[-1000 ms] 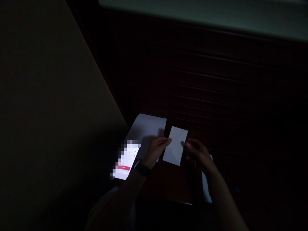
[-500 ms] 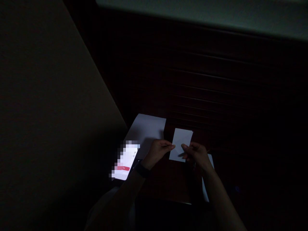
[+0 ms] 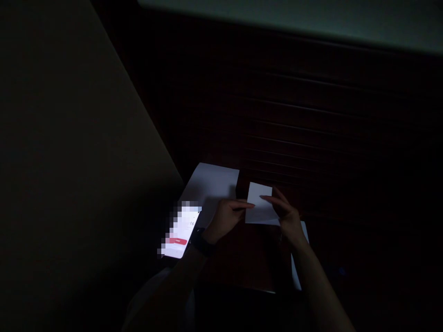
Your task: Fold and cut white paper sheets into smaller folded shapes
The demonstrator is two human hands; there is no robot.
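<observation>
A small white folded piece of paper (image 3: 259, 213) is held up in front of me over a dark reddish-brown tabletop. My left hand (image 3: 228, 218) pinches its left edge, fingers stretched along the front. On the opposite side, my right hand (image 3: 288, 220) grips the paper's right edge, with one digit lying across the face and others at or behind the edge. A pale lower edge sticks out under the front layer. The back of the paper is hidden. There is a dark band (image 3: 203, 243) on my left wrist.
A larger white sheet (image 3: 218, 182) lies at the back left. Beside my left forearm glows a phone screen (image 3: 178, 249), partly pixelated. Another white sheet (image 3: 296, 274) shows past my right wrist. A wall (image 3: 69, 138) rises on the left; the room is very dark.
The paper now looks shorter, with its front layer ending above a lower edge. My right hand has moved slightly up and right, its fingers straighter. My left hand has barely moved.
</observation>
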